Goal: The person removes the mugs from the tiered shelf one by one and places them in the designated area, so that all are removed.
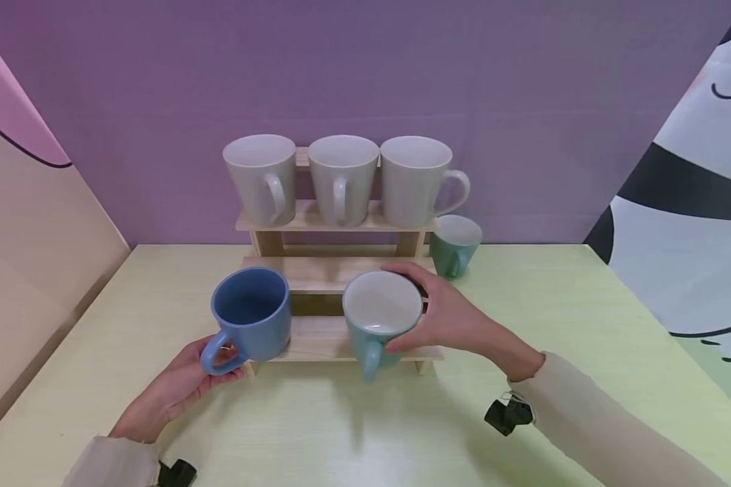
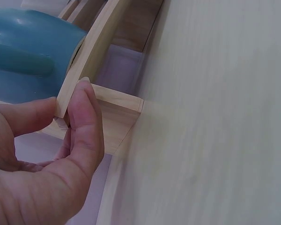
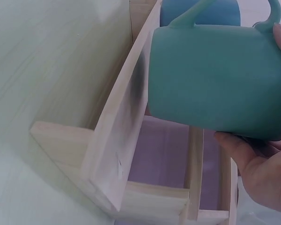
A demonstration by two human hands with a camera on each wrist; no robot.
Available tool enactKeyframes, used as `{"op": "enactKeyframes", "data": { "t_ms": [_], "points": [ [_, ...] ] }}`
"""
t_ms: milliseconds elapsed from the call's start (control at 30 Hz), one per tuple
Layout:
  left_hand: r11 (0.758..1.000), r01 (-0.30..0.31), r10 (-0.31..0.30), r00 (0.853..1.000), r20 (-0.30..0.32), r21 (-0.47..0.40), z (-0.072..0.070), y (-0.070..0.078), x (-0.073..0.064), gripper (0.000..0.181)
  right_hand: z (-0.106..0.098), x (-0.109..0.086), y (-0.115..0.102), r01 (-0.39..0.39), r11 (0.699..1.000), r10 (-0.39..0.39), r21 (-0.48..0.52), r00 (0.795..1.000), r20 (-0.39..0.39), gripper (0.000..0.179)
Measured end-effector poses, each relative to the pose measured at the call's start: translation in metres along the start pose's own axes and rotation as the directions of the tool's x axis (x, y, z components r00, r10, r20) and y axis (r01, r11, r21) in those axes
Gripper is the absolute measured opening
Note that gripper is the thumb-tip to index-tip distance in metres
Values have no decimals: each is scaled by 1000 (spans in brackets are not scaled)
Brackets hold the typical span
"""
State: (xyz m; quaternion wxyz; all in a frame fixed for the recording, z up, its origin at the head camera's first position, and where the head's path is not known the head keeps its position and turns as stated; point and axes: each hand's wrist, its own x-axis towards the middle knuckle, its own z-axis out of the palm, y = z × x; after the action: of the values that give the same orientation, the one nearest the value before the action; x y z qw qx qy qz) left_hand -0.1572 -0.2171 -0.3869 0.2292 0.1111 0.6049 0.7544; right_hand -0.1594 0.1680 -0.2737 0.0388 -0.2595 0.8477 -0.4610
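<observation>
A blue mug [image 1: 251, 314] stands at the left end of the lowest shelf [image 1: 317, 338] of a tiered wooden rack, its handle toward the front left. Just below it, my left hand [image 1: 185, 379] pinches that shelf's left end, with the thumb [image 2: 35, 115] above and the fingers [image 2: 86, 124] beneath the board. My right hand [image 1: 441, 314] grips a green mug [image 1: 356, 331] with a white inside round its right side, near the rim. This mug is upright over the right part of the lowest shelf, handle to the front, its base close to the board [image 3: 126, 112].
Three white mugs, left [image 1: 250, 179], middle [image 1: 353, 176] and right [image 1: 411, 182], line an upper shelf [image 1: 304, 215]. Another green mug [image 1: 445, 253] is behind the rack's right side, on the pale table [image 1: 548, 297]. A purple wall [image 1: 524, 135] closes off the back.
</observation>
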Motion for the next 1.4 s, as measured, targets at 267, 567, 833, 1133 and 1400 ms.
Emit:
{"op": "enactKeyframes", "data": {
  "t_ms": [267,567,833,1133,1400],
  "points": [
    [999,-43,44,998,53,-25,-9,-7,2,14,-9,-10,-3,-21,1000,21,16,1000,-16,93],
    [999,-16,17,999,34,-35,0,1,-1,20,-22,-22,-1,-64,998,63,-1,997,-41,91],
    [1000,-5,5,1000,1,5,1,1,-1,18,-33,-31,1,-74,996,70,-57,995,-73,92],
    [1000,-10,11,1000,24,-29,-1,1,-2,19,-43,-39,2,-83,993,75,-86,993,-92,89],
    [999,-24,25,999,33,-32,1,2,-1,19,-54,-47,2,-97,988,83,-118,990,-117,89]
  ]
}}
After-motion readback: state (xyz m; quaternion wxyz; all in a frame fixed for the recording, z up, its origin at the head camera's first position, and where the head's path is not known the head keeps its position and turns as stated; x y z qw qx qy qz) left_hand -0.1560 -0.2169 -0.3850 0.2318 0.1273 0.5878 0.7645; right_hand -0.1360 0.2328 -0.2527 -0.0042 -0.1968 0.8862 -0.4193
